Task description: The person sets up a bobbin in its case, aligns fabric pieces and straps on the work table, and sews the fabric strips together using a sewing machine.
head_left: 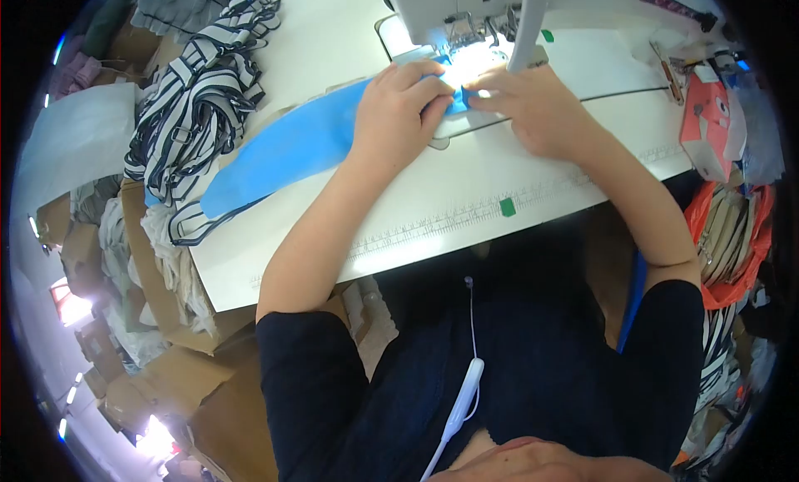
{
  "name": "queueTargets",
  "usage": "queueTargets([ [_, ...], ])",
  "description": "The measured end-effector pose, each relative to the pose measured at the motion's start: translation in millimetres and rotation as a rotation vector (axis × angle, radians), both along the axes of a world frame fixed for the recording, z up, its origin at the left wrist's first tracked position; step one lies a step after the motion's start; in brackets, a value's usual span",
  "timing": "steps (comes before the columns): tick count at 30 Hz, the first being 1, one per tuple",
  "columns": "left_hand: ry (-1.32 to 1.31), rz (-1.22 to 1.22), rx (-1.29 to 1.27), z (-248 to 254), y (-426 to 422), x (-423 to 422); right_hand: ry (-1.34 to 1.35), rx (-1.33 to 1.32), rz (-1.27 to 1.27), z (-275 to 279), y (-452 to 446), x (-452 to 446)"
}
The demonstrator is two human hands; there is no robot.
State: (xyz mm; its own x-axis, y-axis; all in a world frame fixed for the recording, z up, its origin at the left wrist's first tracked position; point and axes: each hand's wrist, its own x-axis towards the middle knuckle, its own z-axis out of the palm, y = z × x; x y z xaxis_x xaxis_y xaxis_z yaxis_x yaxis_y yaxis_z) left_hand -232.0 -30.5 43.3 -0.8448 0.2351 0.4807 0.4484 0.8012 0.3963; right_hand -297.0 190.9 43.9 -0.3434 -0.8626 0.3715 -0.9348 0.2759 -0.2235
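Observation:
A long blue fabric piece (pixel 287 153) lies across the white sewing table, its right end under the lit needle area of the sewing machine (pixel 462 3). My left hand (pixel 399 111) is closed on the fabric just left of the needle, fingers bent and thumb close to the forefinger. On the other side, my right hand (pixel 537 107) pinches the fabric's right end, its fingertips near my left ones. Glare from the machine lamp washes out the presser foot and the stitching spot. A striped strap partly shows beneath the fabric's left end.
A heap of black-and-white striped straps (pixel 200 107) lies at the table's left. A red-and-white box (pixel 706 124) and small scissors-like tool (pixel 667 72) sit at the right. An orange bag (pixel 732 241) hangs beside the table. Cardboard boxes (pixel 179 382) stand lower left.

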Motion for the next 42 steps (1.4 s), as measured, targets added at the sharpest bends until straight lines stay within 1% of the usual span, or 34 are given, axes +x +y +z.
queueTargets([
  [4,0.0,0.023,0.003,2,0,-1,0.069,0.028,-0.078,1,0,7],
  [7,0.005,0.018,0.009,-2,-1,-4,0.045,0.052,-0.095,2,-1,3],
  [13,0.021,0.021,-0.001,-4,-2,-7,0.114,0.011,-0.122,0,-3,5],
  [22,0.012,0.029,0.008,-3,2,-10,0.042,-0.041,-0.114,-4,-3,1],
  [28,0.038,0.02,0.025,-6,2,-10,0.056,-0.018,-0.13,-1,-3,3],
  [31,0.035,0.037,0.035,-3,3,-8,-0.014,0.028,-0.119,-1,-3,1],
  [32,0.063,0.029,0.021,-5,2,-9,0.034,0.001,-0.117,-2,-4,2],
  [35,0.024,0.029,0.05,-4,1,-11,0.034,0.042,-0.119,-9,-5,-4],
  [36,0.0,0.048,0.045,-3,1,-12,-0.002,0.035,-0.119,-7,-6,-5],
  [39,-0.005,0.064,0.037,-6,-1,-16,0.022,0.09,-0.137,0,-8,-4],
  [42,0.033,0.049,0.022,-7,-3,-17,0.009,0.061,-0.137,-3,-6,-6],
])
